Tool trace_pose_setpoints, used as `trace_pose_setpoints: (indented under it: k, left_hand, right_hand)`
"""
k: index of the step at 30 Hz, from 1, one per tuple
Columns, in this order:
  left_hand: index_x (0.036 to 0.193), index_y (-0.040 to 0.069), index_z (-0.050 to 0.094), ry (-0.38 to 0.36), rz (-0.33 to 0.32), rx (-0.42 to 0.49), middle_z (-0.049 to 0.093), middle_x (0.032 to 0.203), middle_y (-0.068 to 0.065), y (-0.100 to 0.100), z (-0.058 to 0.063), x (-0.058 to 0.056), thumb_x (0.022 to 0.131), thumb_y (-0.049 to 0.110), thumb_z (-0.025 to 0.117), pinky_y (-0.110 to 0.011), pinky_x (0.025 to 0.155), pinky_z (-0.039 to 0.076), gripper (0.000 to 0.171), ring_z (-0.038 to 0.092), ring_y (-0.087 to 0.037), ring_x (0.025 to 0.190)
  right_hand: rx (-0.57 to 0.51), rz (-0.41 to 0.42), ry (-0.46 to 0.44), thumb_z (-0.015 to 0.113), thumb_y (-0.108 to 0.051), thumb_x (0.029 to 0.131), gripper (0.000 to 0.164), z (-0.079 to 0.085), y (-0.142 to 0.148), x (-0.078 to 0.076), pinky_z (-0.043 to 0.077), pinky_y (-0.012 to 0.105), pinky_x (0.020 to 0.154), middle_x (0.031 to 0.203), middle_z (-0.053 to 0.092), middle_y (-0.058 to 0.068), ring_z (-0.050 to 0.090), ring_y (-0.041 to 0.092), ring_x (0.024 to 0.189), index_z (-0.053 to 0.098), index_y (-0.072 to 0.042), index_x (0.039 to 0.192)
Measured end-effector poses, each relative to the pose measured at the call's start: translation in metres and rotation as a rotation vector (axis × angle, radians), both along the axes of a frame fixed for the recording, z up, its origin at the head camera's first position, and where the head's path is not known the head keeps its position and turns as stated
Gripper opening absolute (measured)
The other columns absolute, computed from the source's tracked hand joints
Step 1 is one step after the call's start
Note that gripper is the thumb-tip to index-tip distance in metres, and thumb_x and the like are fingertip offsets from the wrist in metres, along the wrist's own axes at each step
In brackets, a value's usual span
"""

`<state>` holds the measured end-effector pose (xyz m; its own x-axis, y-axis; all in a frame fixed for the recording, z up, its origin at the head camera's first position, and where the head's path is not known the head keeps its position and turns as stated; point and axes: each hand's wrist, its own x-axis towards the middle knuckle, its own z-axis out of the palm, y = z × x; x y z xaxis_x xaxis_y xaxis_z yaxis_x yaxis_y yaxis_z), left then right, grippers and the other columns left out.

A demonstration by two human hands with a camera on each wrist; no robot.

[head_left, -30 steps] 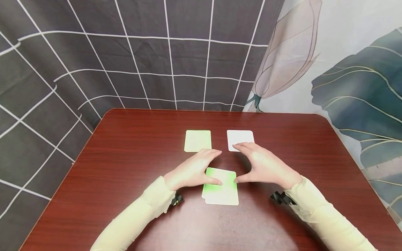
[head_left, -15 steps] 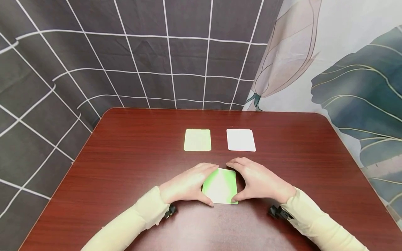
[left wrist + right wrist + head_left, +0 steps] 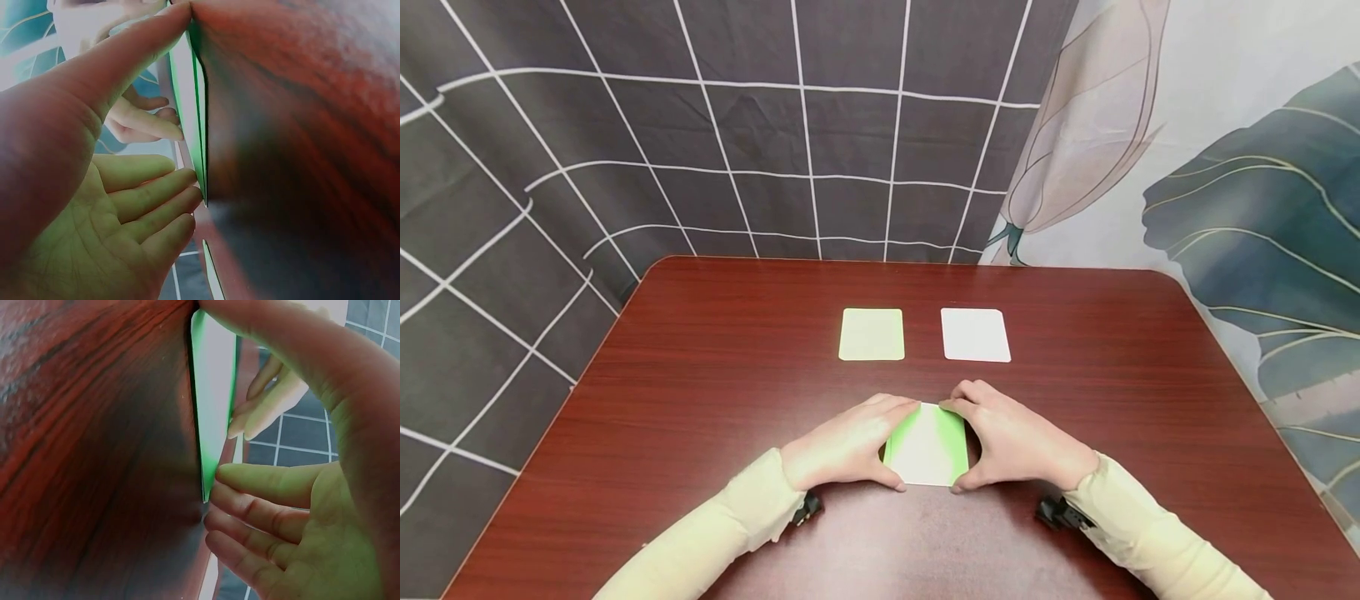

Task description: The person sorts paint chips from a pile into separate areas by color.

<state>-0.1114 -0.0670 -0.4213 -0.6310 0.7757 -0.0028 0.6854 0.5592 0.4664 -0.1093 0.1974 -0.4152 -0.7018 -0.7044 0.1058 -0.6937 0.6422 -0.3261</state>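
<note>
A small stack of thin square cards (image 3: 928, 450), green with rounded corners and washed pale by glare in the middle, lies on the table between both hands. My left hand (image 3: 850, 442) spans its left side, thumb at the near edge and fingertips at the far corner. On the other side, my right hand (image 3: 1018, 437) holds the right corners between thumb and fingers. From the left wrist view, the cards (image 3: 199, 119) show slightly parted layers at their edge. The right wrist view has the stack (image 3: 212, 381) flat against the tabletop.
Beyond the hands, a pale green square card (image 3: 872, 335) and a white square card (image 3: 976, 335) lie side by side on the red-brown wooden table (image 3: 730, 350). A dark gridded curtain (image 3: 760, 133) hangs behind the table's far edge, with a leaf-patterned one at right.
Both hands have come down and nearer from above the cards to the stack's sides. The right fingers have since closed in on the far corner, and the offset lower card shows less.
</note>
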Motion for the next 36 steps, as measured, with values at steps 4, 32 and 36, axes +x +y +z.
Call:
trace_pose_setpoints:
  k: [4,32,36]
  left_hand:
    - [0.15,0.001,0.044,0.006,0.003,0.0,0.05,0.147,-0.004,0.0,0.0,0.0,0.072,0.042,0.092,-0.028,0.11,0.037,0.1,0.045,-0.02,0.134]
    - [0.15,-0.003,0.043,0.093,0.081,0.051,0.049,0.149,-0.013,-0.018,0.018,-0.039,0.072,0.034,0.093,-0.036,0.115,0.034,0.1,0.043,-0.028,0.138]
    - [0.149,-0.004,0.044,0.062,0.098,0.048,0.051,0.147,-0.016,-0.025,0.024,-0.061,0.069,0.033,0.095,-0.037,0.114,0.034,0.101,0.045,-0.029,0.137]
  right_hand:
    - [-0.015,0.007,0.014,0.095,-0.048,0.05,0.084,-0.001,0.0,-0.001,0.05,0.03,0.089,0.11,0.052,-0.001,0.05,0.013,0.102,0.069,-0.005,0.117]
    - [-0.143,-0.025,0.017,0.096,-0.047,0.058,0.09,0.011,-0.009,-0.05,0.047,0.029,0.095,0.12,0.055,-0.001,0.052,0.014,0.111,0.064,-0.005,0.13]
    - [-0.141,-0.01,0.01,0.096,-0.047,0.058,0.092,0.014,-0.019,-0.072,0.047,0.031,0.091,0.12,0.056,0.003,0.053,0.017,0.108,0.063,-0.001,0.131]
